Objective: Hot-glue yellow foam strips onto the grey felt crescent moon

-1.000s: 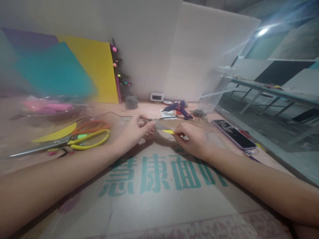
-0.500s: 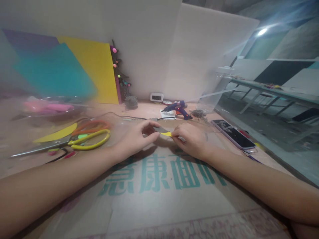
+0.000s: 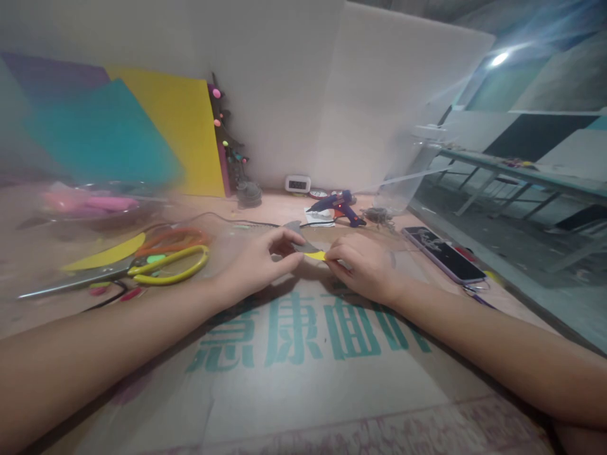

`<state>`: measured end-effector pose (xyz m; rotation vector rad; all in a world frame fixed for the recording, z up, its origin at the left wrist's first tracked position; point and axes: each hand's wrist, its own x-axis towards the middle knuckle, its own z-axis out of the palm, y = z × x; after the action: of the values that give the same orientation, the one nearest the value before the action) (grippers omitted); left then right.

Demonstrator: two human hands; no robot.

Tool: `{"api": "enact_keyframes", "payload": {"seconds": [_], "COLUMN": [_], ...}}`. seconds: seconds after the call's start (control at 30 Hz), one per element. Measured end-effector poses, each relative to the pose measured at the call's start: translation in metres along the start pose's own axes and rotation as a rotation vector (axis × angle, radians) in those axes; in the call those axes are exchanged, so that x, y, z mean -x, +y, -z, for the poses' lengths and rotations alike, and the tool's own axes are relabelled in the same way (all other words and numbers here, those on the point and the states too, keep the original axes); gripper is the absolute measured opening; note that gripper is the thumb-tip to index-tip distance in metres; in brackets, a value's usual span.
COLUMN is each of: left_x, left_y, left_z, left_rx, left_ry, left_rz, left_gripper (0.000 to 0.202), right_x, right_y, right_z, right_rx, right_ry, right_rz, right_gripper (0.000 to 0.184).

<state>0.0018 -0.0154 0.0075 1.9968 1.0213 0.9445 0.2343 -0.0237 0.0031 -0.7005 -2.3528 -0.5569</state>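
Between my two hands is a small thin piece, grey (image 3: 308, 247) with a yellow strip (image 3: 317, 256) along its lower edge; it looks like cut paper or foam sheet. My left hand (image 3: 272, 256) has its thumb and fingers curled at the piece's left side, and part of the grey shows above its fingertips. With fingertips pinched together, my right hand (image 3: 363, 265) grips the right end of the yellow strip. Both hands are just above a pale printed sheet (image 3: 284, 392) with green characters on the table.
Scissors (image 3: 171, 268) with yellow and orange handles lie left, near a yellow cut piece (image 3: 107, 253). A blue glue gun (image 3: 334, 202) rests behind my hands, beside a small clock (image 3: 298, 184). A phone (image 3: 443, 254) lies right. Coloured sheets (image 3: 165, 133) lean at the back left.
More of the grey part now shows above my left fingertips. My hands stay in nearly the same place, and the view has shifted slightly.
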Motion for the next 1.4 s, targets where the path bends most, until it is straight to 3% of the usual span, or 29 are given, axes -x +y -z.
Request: {"api": "enact_keyframes", "payload": {"seconds": [1.17,1.4], "left_x": [0.0013,0.0012], "left_y": [0.0002,-0.0024], "left_z": [-0.0005,-0.0006], "left_rx": [-0.026,0.106], "left_ry": [-0.015,-0.053], "left_rz": [0.036,-0.013], "left_gripper": [0.027,0.030], "right_x": [-0.0013,-0.0015], "right_y": [0.0005,0.0001], "right_z": [0.0017,0.0013], "right_rx": [-0.016,0.004], "right_ry": [-0.021,-0.006], "right_rz": [-0.006,0.016], "right_gripper": [0.014,0.012]}}
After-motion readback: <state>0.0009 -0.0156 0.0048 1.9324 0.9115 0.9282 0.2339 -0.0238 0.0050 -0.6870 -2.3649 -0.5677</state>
